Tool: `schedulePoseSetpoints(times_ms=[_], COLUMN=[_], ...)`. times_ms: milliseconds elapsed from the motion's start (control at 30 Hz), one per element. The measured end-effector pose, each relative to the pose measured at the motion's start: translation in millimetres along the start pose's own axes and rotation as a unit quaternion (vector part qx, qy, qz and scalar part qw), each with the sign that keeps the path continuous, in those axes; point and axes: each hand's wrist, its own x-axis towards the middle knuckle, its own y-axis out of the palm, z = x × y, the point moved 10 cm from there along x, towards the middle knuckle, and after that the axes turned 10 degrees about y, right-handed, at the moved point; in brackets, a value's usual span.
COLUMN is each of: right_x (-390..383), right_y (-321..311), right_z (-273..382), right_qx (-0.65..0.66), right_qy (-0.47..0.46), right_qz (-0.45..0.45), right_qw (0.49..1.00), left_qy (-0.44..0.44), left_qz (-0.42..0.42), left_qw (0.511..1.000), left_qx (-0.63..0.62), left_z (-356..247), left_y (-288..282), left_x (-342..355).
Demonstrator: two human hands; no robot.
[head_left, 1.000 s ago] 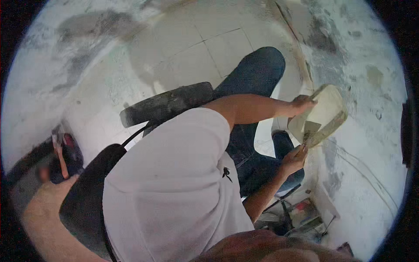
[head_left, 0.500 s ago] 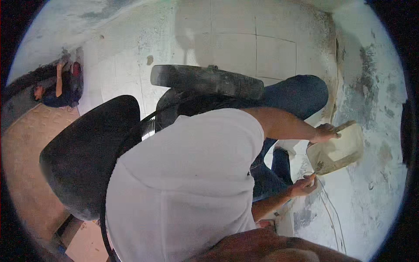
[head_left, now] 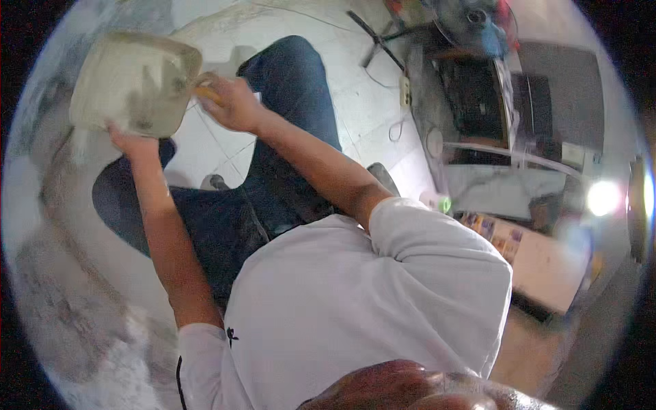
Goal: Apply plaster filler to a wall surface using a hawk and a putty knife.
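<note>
A cream-coloured shallow plastic tub (head_left: 123,85) with rounded corners and dark stains is tilted up at the upper left, over my knees. My left hand (head_left: 133,141) grips its near edge, the thumb on the rim and the other fingers hidden behind it. At the tub's right side my right hand (head_left: 234,104) is closed around a tool with a yellow-orange handle (head_left: 208,94). The tool's working end is blurred against the tub, so its kind cannot be made out.
My jean-clad legs (head_left: 290,102) are bent over a pale tiled floor (head_left: 348,102). On the right stand a dark cabinet (head_left: 471,96) and a light box (head_left: 547,263). A white power strip (head_left: 405,91) hangs by the cabinet. A stained wall (head_left: 89,273) rises on the left.
My view has swung round, so the tub has gone from the right side to the upper left. A yellow-orange handle now shows in my right hand. My left hand still holds the tub.
</note>
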Motion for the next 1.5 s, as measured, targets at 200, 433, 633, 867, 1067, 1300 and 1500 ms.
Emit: schedulePoseSetpoints(times_ms=[200,433,633,867,1067,1300,1500], right_x=[0,-16,-34,-60,-92,-125,-152], right_y=[-11,-3,-28,-54,-89,-128,-155], right_z=[-48,-104,-146,-186,-192,-183,-173], right_qx=[0.082,0.103,0.100,0.076,0.157,0.137,0.144], right_qy=[0.130,0.250,0.241,0.256,0.329,0.307,0.343], right_qz=[-0.038,0.028,-0.055,-0.104,-0.105,-0.130,-0.141], right_qw=[0.987,0.962,0.964,0.958,0.925,0.933,0.917], left_qy=[-0.059,-0.070,-0.082,-0.114,-0.201,-0.215,-0.251], left_qz=[0.054,0.056,0.074,0.123,0.081,0.140,0.181], left_qw=[0.997,0.994,0.993,0.985,0.976,0.966,0.950], left_qx=[-0.017,-0.055,0.029,0.043,-0.028,-0.007,0.042], left_z=[25,64,116,159,191,193,190], left_y=[19,19,47,85,106,154,181], left_x=[-4,8,12,-6,-35,-93,-141])
